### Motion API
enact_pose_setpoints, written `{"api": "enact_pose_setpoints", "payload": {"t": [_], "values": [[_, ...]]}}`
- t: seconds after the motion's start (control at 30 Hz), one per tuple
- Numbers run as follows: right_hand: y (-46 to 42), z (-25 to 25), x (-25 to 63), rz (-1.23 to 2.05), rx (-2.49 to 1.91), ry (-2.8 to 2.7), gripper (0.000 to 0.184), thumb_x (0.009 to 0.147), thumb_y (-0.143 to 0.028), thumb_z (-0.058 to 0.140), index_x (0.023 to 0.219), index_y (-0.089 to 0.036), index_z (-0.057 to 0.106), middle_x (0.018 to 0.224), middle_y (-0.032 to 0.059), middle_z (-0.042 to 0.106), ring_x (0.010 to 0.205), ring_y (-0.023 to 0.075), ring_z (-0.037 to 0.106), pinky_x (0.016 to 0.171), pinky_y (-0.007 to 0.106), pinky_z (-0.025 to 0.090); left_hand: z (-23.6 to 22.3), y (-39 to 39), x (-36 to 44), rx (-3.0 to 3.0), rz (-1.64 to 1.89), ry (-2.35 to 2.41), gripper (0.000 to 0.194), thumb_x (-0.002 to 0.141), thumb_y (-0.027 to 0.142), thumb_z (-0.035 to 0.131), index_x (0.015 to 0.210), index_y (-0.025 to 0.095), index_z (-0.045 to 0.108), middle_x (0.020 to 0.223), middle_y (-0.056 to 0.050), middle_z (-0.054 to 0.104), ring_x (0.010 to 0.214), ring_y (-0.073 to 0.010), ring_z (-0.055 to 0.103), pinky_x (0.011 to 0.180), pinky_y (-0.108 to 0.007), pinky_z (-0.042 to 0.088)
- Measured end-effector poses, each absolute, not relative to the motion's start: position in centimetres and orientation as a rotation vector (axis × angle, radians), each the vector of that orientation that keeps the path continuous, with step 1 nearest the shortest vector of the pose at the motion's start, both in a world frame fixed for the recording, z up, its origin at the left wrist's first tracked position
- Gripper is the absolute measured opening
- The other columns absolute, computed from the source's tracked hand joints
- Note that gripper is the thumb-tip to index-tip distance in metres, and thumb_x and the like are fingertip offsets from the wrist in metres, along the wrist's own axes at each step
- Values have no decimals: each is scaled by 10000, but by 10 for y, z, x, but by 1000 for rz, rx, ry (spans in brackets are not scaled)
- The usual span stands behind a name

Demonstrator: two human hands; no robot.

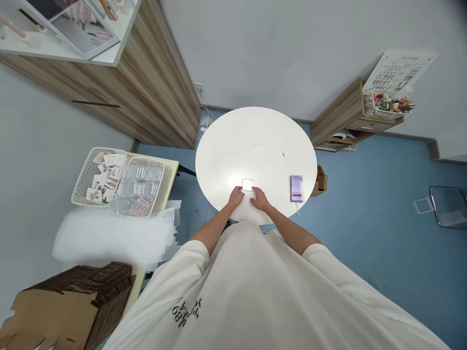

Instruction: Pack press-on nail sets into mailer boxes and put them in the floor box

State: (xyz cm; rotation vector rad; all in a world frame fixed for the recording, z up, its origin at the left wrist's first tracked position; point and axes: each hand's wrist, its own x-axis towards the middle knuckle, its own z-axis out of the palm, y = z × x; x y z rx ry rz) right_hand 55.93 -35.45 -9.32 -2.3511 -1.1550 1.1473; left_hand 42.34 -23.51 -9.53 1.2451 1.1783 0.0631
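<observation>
A small, clear, roughly square plastic box (248, 184) lies at the near part of the round white table (251, 141). My left hand (237, 196) closes on its left near corner, thumb and fingers pinching the edge. On the opposite side, my right hand (260, 199) grips the right near corner with its fingers, the thumb pointing inward. What is inside the box, if anything, is too small to make out. To the right of my hands, a phone (296, 188) with a lit, blurred screen lies on the tabletop, a white cable (297, 210) hanging from its lower end.
White baskets with printed cards (105, 182) and clear plastic trays (140, 187) stand on a side table at left. Nearer are white foam sheets (113, 233) and folded cardboard boxes (54, 311). Wooden cabinets (160, 78) flank the table; a chair (448, 206) is at far right.
</observation>
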Motion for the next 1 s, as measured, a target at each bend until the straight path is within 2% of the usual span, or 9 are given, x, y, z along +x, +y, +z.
{"api": "enact_pose_setpoints", "payload": {"t": [0.13, 0.33, 0.5, 0.63, 0.9, 1.0], "values": [[-351, -90, 560, 1143, -2305, -1088, 658, 921, -271, 506, 1558, -179, 368, 1562, 131, 429, 1393, 262, 449, 1134, 401, 405, -95, -233, 419, 1247, 77, 1128, 411, 777, 132, 650, 1174, 215, 580, 1393, -129, 591, 1316, -266, 549, 1058, -390, 442], [-338, -69, 563, 966, -2338, -1027, 487, 968, -240, 448, 1448, -217, 525, 1366, 112, 594, 1140, 211, 628, 1014, 358, 498, -91, -224, 422, 1365, 237, 1083, 469, 756, 77, 662, 1196, 207, 567, 1302, -114, 616, 1245, -234, 586, 1058, -375, 453], [-327, -53, 569, 922, -2350, -1018, 391, 1006, -252, 411, 1318, -206, 644, 1288, 93, 674, 1155, 207, 633, 1013, 330, 485, -84, -216, 430, 1457, 280, 1145, 355, 826, 130, 658, 1166, 206, 587, 1186, -97, 642, 1155, -215, 624, 1016, -361, 477], [-320, -52, 569, 935, -2387, -1000, 379, 1007, -238, 410, 1276, -215, 675, 1255, 82, 702, 1151, 215, 640, 988, 329, 488, -83, -213, 434, 1475, 241, 1200, 274, 867, 188, 661, 1134, 212, 606, 1136, -81, 654, 1088, -206, 636, 988, -353, 486], [-314, -55, 563, 899, -2471, -1004, 353, 1016, -293, 410, 1167, -233, 723, 1124, 74, 732, 1027, 220, 658, 851, 304, 491, -90, -212, 435, 1495, 204, 1239, 135, 894, 261, 673, 1014, 211, 634, 1036, -67, 685, 964, -196, 652, 907, -331, 506], [-313, -53, 564, 902, -2480, -1037, 349, 1015, -289, 407, 1116, -243, 738, 1049, 60, 741, 965, 215, 662, 801, 292, 481, -88, -210, 434, 1485, 166, 1265, 123, 894, 266, 684, 995, 215, 638, 1044, -64, 700, 978, -200, 656, 923, -333, 501]]}}
